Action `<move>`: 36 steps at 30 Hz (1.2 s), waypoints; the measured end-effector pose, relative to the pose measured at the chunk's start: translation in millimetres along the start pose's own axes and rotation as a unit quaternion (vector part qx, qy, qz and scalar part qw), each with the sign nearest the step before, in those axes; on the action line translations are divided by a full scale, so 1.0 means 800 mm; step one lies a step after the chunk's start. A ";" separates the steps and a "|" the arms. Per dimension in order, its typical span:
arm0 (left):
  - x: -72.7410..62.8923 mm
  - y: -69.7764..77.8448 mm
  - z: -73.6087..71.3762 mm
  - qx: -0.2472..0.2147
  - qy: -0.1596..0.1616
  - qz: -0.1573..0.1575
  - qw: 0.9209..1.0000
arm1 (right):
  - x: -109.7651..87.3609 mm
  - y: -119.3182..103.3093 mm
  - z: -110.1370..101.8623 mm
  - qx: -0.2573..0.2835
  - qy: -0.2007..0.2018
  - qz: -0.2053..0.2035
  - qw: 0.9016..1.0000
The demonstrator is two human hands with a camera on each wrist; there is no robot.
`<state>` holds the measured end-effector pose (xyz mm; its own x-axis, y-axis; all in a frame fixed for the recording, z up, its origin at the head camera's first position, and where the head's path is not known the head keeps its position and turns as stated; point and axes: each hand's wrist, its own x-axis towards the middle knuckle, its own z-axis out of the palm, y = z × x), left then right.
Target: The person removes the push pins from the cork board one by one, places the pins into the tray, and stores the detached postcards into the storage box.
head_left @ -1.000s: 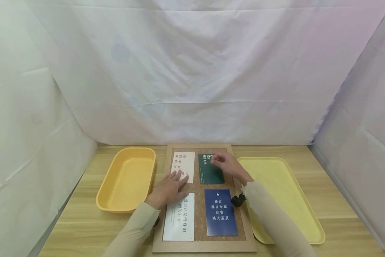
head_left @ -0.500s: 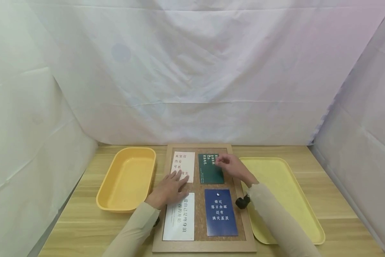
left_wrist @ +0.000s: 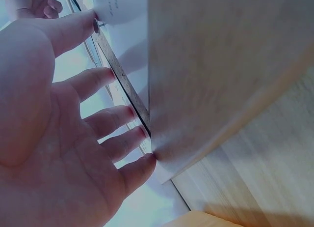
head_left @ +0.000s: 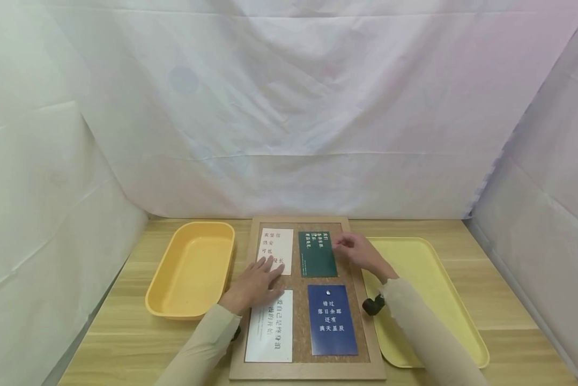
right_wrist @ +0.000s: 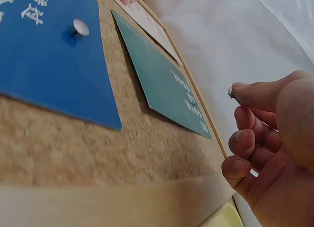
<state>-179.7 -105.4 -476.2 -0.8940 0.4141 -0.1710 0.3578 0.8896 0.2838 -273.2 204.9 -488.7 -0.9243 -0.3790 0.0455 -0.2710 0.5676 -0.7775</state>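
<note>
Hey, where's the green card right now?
In the head view, the green card lies on the corkboard, far right, beyond the blue card and right of the red-lettered white card, with the right hand by its right edge.

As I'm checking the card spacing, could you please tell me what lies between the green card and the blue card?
A bare strip of cork separates the green card from the blue card; the head and right wrist views both show it.

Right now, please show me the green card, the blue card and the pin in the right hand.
Green card [head_left: 318,254]: head view, middle of face.
Blue card [head_left: 332,320]: head view, middle of face.
Pin [right_wrist: 230,92]: right wrist view, its head.
</note>
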 end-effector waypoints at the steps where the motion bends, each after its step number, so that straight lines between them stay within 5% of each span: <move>1: 0.000 0.000 0.000 0.001 -0.001 -0.002 1.000 | -0.001 0.001 -0.002 0.000 0.000 0.000 1.000; 36: 0.003 0.003 0.001 0.013 -0.003 0.004 1.000 | -0.038 0.052 -0.047 -0.030 0.035 0.009 0.999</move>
<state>-181.0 -102.3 -476.3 -0.8892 0.4229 -0.1747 0.3722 0.8906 0.2613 -266.3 267.7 -498.6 -0.9449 -0.3181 0.0779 -0.2686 0.6167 -0.7399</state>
